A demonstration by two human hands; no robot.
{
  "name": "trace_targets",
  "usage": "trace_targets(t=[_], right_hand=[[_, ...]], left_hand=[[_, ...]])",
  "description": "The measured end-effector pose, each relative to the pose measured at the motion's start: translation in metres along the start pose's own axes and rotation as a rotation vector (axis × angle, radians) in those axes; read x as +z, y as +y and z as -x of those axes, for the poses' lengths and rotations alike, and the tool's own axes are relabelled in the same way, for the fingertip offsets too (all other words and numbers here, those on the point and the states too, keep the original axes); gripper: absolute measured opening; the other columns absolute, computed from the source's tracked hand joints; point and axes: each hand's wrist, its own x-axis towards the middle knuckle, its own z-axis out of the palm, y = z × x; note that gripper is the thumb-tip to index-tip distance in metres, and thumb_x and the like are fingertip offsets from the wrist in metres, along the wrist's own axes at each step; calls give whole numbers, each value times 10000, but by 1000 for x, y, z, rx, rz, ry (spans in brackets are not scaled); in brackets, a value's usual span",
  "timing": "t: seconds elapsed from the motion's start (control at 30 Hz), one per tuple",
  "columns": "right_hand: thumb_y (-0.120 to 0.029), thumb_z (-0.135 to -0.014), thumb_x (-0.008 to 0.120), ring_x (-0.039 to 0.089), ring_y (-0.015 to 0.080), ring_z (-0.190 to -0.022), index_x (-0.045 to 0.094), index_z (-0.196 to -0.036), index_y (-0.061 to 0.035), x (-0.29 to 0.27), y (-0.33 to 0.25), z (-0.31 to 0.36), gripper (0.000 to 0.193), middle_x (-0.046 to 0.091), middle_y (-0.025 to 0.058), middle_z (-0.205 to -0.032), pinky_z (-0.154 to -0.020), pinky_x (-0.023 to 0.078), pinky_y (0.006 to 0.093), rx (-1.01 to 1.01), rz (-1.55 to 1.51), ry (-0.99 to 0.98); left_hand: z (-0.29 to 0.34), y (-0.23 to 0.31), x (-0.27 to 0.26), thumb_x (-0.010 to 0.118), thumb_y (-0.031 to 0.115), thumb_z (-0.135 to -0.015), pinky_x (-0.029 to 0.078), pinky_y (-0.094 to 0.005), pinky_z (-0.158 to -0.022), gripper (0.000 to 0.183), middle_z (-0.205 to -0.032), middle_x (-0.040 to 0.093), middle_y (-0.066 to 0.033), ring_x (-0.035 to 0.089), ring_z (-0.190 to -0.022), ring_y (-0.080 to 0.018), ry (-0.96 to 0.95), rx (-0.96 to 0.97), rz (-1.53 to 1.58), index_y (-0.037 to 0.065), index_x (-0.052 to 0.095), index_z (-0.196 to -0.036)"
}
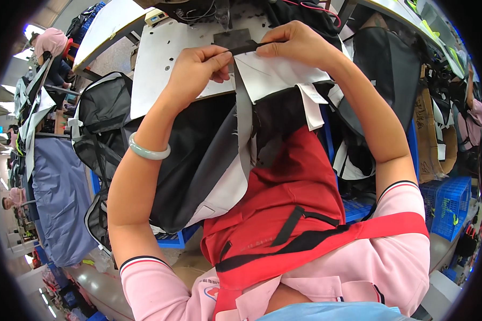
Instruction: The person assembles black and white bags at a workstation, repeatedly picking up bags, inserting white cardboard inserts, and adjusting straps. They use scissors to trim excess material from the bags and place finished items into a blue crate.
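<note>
Both hands meet over a white worktable, at the edge of a black and grey fabric piece (219, 144) with white backing that hangs down over my lap. My left hand (198, 72) is closed, thumb and fingers pinching the fabric's upper edge. My right hand (294, 45) pinches a narrow black strip (243, 48) along that same edge. A white flap (276, 72) lies below the strip, and a white label (311, 104) sticks out beside it. Just beyond the hands is a dark metal plate (233, 38), under what looks like a sewing machine (222, 13).
Black bag pieces (104, 107) hang at the left, and more dark panels (385, 80) stand at the right. A cardboard box (426, 139) and blue crates (449, 206) are farther right. Loose threads and scraps dot the white tabletop (158, 64). Other people work in the background.
</note>
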Motion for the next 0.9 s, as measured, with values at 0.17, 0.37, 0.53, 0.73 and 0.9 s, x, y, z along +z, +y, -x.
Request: trace_targets(t=[0.17, 0.37, 0.53, 0.73, 0.9], right_hand=[[-250, -863, 724, 574, 59, -748, 715, -962, 16, 0, 16, -20, 284, 665, -1, -811, -722, 473, 240, 21, -68, 9], [-269, -868, 725, 588, 70, -752, 715, -990, 16, 0, 25, -29, 310, 671, 10, -828, -724, 478, 243, 60, -191, 48], [-219, -863, 714, 572, 84, -736, 721, -934, 20, -5, 32, -34, 250, 665, -2, -803, -693, 477, 271, 14, -226, 106], [-236, -875, 719, 543, 64, -722, 727, -922, 26, -7, 20, -32, 267, 656, -18, -781, -686, 466, 255, -27, -203, 115], [-228, -885, 718, 564, 54, -702, 725, -920, 8, -8, 11, 2, 239, 661, -14, -789, -636, 466, 232, 6, -164, 175]], left_hand=[[-18, -9, -7, 619, 181, -934, 560, -287, -680, 241, -733, 617, -59, 647, -686, -166, 40, -69, 245, -55, 666, -949], [-35, -15, -12, 613, 173, -933, 571, -304, -690, 246, -736, 617, -69, 643, -696, -181, 28, -25, 290, -68, 658, -951], [-46, -16, -15, 597, 156, -935, 575, -310, -706, 234, -756, 626, -71, 649, -715, -182, 14, 15, 324, -68, 659, -957], [-48, -26, -45, 585, 140, -939, 538, -299, -751, 197, -845, 609, -56, 624, -762, -161, 99, 42, 322, -31, 642, -1019], [14, -6, -41, 647, 84, -838, 455, -395, -911, 389, -1232, 580, -180, 595, -1052, -324, 461, 624, -1063, 0, 599, -1215]])
